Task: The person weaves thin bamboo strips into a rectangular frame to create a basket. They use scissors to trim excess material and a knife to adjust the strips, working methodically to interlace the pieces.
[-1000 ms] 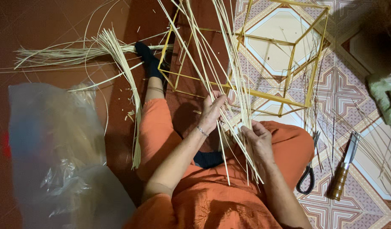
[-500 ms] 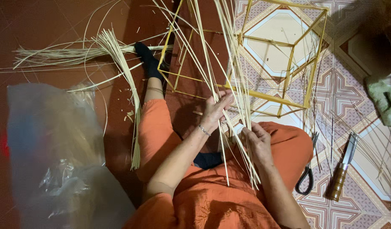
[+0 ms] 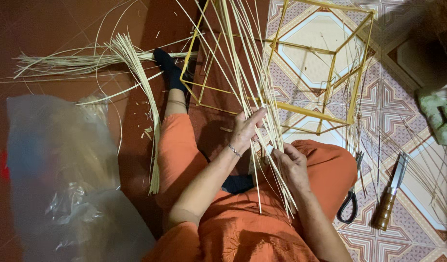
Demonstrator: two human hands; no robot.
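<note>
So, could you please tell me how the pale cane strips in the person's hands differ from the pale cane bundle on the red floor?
The pale cane strips in hand fan out through the yellow stick frame, gripped by the left hand and right hand; the pale cane bundle on the red floor lies untouched. The held strips look straight; the floor bundle bends and splays. Both are thin, pale strips.

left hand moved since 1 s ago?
Yes, slightly. The left hand has slid up the bundle of strips, nearer the yellow frame's lower bar. It grips the strips, with the right hand just below it.
</note>
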